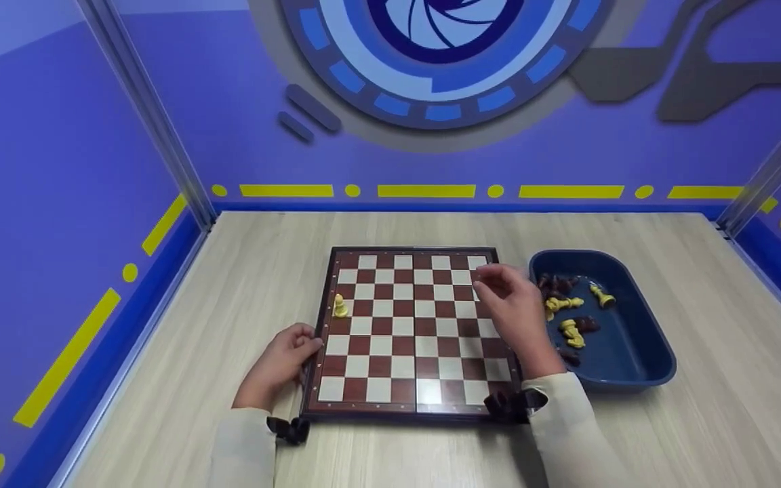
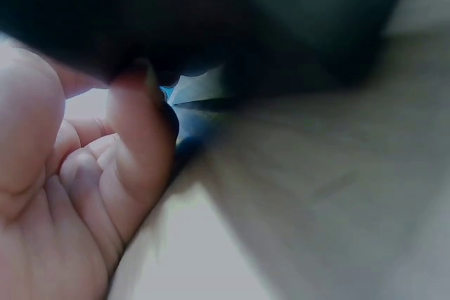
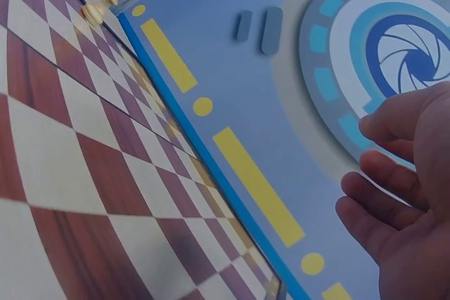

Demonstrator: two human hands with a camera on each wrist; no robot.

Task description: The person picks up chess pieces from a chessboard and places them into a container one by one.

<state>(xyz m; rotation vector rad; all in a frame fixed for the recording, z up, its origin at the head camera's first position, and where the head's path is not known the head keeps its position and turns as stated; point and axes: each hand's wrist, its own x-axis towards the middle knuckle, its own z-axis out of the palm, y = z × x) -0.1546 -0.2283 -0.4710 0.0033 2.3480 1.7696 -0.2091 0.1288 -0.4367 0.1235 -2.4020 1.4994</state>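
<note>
A brown-and-white chessboard point(image 1: 404, 332) lies flat on the table. On its left-edge column stands one yellow chess piece point(image 1: 340, 306), shaped like a bishop point(image 3: 104, 6) in the right wrist view. My left hand point(image 1: 281, 362) grips the board's left edge, thumb at the rim; in the left wrist view its curled fingers point(image 2: 137, 152) touch a dark surface, and part of the grip is hidden. Over the board's right side hovers my right hand point(image 1: 516, 312), fingers loosely bent, with nothing between them in the right wrist view.
A dark blue tray point(image 1: 641, 339) stands right of the board, close to my right forearm. Yellow pieces point(image 1: 572, 333) and dark pieces point(image 1: 556, 285) lie in it. A blue patterned wall point(image 1: 431, 163) closes off the back of the table point(image 1: 262, 271).
</note>
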